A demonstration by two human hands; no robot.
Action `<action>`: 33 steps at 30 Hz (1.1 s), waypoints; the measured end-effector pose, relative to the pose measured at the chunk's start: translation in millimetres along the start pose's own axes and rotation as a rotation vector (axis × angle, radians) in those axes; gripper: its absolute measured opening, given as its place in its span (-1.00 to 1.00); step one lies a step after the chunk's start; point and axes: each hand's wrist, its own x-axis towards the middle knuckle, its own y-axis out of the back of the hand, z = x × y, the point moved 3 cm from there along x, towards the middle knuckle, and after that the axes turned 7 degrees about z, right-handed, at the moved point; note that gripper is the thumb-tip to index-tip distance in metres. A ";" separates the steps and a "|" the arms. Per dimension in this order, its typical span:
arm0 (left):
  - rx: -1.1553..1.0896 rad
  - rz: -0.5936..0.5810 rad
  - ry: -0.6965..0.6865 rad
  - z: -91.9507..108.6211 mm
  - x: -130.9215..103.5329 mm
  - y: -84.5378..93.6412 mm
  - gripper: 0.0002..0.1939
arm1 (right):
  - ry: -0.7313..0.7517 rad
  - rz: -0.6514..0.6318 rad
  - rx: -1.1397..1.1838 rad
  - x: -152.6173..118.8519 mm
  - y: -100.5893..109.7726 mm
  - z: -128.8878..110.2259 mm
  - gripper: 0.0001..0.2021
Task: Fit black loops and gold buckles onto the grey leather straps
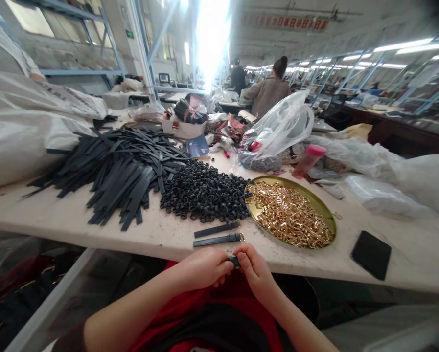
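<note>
A small dark strap piece (pixel 234 260) is pinched between the fingertips of the left hand (pixel 204 268) and the right hand (pixel 254 270), just below the near edge of the worktable (pixel 76 215), above the lap. Both sets of fingers are closed narrowly around it; whether a buckle is already fitted cannot be told, since most of the piece is hidden by the fingers.

Two finished black straps with buckles (pixel 218 234) are laid side by side on the table just beyond the hands. Behind them a heap of black loops (pixel 204 191) is piled, with a stack of loose black straps (pixel 120 168) to its left and a round brass tray (pixel 329 217) of gold buckles (pixel 288 215) to its right. A black phone (pixel 371 254) is seen near the right edge.

Because the piece is held off the table, over the lap, it could be dropped to the floor if the pinch is loosened. The loop heap touches the tray rim, so loops could be mixed with the buckles by a careless reach.
</note>
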 end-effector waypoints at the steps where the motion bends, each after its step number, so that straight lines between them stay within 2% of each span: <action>1: 0.011 0.007 -0.018 -0.2 1.6 -0.8 -0.66 | 0.006 -0.007 0.002 0.7 -1.2 -0.8 -0.75; 5: 0.096 0.086 -0.095 -2.8 17.0 -2.3 -0.68 | -0.009 0.007 -0.005 15.7 -3.6 1.2 -0.73; 7: 0.177 0.196 -0.077 -10.6 25.5 3.6 -0.72 | -0.012 0.038 -0.110 31.9 -1.6 6.3 -0.72; 9: 0.254 0.348 -0.012 -26.6 29.4 18.1 -0.74 | 0.037 0.089 -0.291 50.1 1.4 13.4 -0.72; 12: 0.395 0.576 0.151 -68.8 19.6 59.7 -0.75 | 0.183 0.197 -0.546 71.0 3.8 29.0 -0.73; 14: 0.496 0.715 0.314 -105.9 2.2 97.7 -0.76 | 0.249 0.265 -0.616 77.4 3.8 43.8 -0.70; 17: 0.621 0.896 0.585 -158.9 -28.4 150.1 -0.73 | 0.334 0.291 -0.647 78.9 4.2 64.5 -0.64; 19: 0.666 0.943 0.708 -184.9 -39.6 169.3 -0.72 | 0.384 0.285 -0.664 77.8 6.1 72.9 -0.63; 21: 0.694 0.956 0.766 -200.5 -41.4 175.7 -0.75 | 0.419 0.279 -0.675 77.3 7.9 77.0 -0.63; 25: 0.737 0.983 0.756 -203.4 -39.6 175.0 -0.79 | 0.365 0.296 -0.646 78.9 7.8 77.0 -0.64; 29: 0.734 1.006 0.686 -182.0 -45.9 169.7 -0.75 | 0.250 0.377 -0.534 73.0 7.6 57.6 -0.67; 31: 0.708 0.988 0.612 -162.5 -44.6 152.9 -0.70 | 0.250 0.456 -0.424 63.5 8.6 37.4 -0.71; 33: 0.661 0.900 0.446 -134.6 -38.2 121.2 -0.66 | 0.166 0.424 -0.246 53.7 5.3 17.5 -0.72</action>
